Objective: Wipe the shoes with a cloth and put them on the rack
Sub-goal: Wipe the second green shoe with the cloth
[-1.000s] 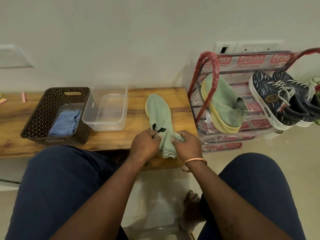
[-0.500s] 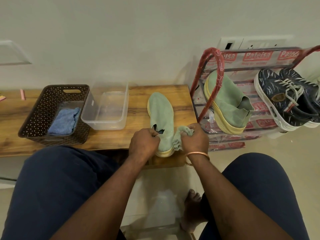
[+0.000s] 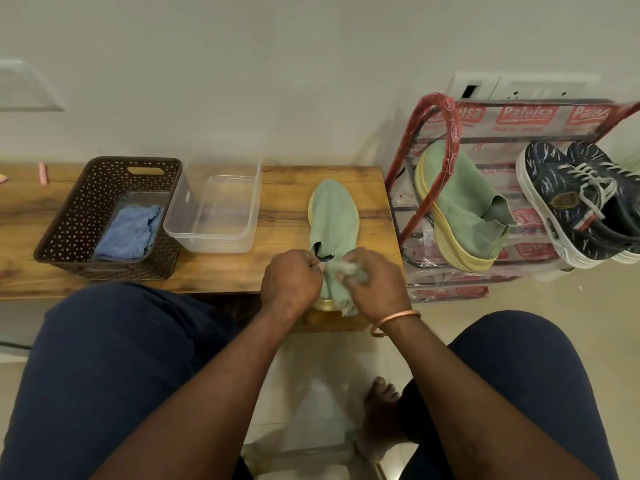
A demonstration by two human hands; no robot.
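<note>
A green slip-on shoe (image 3: 333, 216) with a yellow sole lies on the wooden table (image 3: 284, 188), toe pointing away from me. My left hand (image 3: 289, 280) grips its heel collar. My right hand (image 3: 375, 284) holds a bunched pale green cloth (image 3: 349, 271) against the shoe's heel. The matching green shoe (image 3: 464, 209) leans on the red-framed rack (image 3: 443, 133) to the right, beside a pair of dark patterned sneakers (image 3: 581, 202).
A brown perforated basket (image 3: 104, 174) holding a blue cloth (image 3: 130, 232) stands at the table's left. A clear plastic tub (image 3: 214, 209) sits next to it. My knees and a bare foot (image 3: 377, 414) are below the table edge.
My right hand has shifted with the cloth from the shoe's right side back onto its heel. My left hand has kept its grip on the heel collar.
</note>
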